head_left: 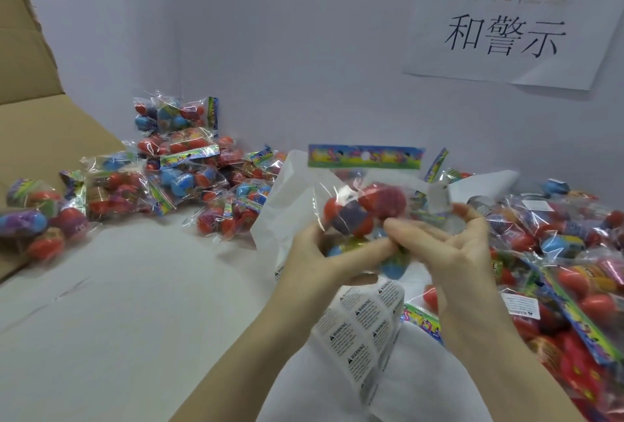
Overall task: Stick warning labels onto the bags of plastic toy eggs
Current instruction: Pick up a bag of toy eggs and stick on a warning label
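I hold up a clear bag of toy eggs (366,202) with a colourful header card, red, purple and blue eggs inside. My left hand (324,252) grips the bag from below, together with a sheet of warning labels (361,330) that hangs down under it. My right hand (449,246) pinches the bag's lower right side; a small blurred label (439,198) stands just above its fingertips, and I cannot tell whether it is stuck to the fingers or the bag.
A pile of egg bags (189,171) lies at the back left. Another heap (570,269), some bearing white labels, fills the right side. A cardboard box (30,90) stands at far left. A paper sign (506,26) hangs on the wall.
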{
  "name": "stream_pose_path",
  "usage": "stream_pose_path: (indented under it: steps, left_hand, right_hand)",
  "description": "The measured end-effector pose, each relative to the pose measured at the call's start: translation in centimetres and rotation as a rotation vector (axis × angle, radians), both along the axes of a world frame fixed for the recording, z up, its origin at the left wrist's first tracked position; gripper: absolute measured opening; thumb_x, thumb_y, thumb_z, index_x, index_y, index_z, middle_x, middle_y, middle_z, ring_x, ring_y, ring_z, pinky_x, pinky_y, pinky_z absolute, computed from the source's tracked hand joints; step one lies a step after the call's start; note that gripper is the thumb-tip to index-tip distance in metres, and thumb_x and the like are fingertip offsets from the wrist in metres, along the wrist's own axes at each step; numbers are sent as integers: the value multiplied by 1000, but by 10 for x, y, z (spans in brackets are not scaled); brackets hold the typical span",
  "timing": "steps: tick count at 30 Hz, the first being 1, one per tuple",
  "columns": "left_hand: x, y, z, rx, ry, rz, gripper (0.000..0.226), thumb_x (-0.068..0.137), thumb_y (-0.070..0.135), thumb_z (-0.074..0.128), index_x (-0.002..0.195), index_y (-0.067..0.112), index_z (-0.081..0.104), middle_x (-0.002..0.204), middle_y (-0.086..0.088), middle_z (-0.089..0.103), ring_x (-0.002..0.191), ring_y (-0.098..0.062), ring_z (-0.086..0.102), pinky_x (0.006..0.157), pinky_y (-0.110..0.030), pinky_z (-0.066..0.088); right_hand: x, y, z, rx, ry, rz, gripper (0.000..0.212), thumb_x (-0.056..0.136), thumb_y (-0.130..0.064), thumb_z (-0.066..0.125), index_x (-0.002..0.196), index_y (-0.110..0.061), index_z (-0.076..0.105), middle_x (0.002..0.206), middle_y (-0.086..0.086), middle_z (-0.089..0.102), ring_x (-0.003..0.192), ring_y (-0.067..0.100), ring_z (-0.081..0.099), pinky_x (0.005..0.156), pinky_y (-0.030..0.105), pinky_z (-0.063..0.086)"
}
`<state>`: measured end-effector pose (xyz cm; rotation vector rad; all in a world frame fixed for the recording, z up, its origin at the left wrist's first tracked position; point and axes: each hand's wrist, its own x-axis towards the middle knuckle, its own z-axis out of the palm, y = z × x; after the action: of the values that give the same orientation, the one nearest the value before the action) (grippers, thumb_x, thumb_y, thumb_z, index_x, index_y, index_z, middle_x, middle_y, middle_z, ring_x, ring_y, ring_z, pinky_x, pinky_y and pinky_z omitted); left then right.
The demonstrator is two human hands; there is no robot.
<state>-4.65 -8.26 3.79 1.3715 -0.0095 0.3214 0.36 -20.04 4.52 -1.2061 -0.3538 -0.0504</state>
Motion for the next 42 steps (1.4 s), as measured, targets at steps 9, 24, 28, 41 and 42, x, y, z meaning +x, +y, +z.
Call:
stream_pose_path:
  steps: [9,24,28,41,42]
  left_hand:
    - [-1,20,7,-232,14,7,24,55,26,68,78,20,65,76,0,72,70,-12,70,56,-18,53]
    - [1,17,3,-90,-32,-25,25,64,26,66,88,22,66,80,2,73,75,-11,70,66,-22,56]
    - [1,17,3,-38,-50,-14,37,55,15,79,89,15,65,80,-2,73,74,-15,70,64,-23,56]
    - [-1,14,5,-141,-127,-5,18,57,11,74,72,20,72,73,-1,73,65,-14,70,58,-19,53]
    - [-2,14,5,-131,-140,-25,17,59,12,72,73,22,73,75,-3,74,68,-16,71,60,-21,54]
  right_hand:
    - [0,-10,15,-214,-242,-216,11,73,-22,57,67,-27,49,84,-15,60,72,-10,50,67,6,36]
    - [-16,-2,2,-868,-660,-384,14,64,-48,39,73,-38,39,93,-16,42,104,1,25,92,54,31]
    - [-16,-2,2,-878,-653,-393,22,64,-48,39,77,-32,45,94,-13,43,105,3,26,92,54,32]
    - [-20,5,5,-397,-215,94,27,61,-50,70,84,-36,72,81,-18,71,79,-6,64,66,7,44]
    - [-20,6,5,-329,-184,158,16,63,-38,73,76,-30,75,72,-12,72,69,-3,65,61,7,45]
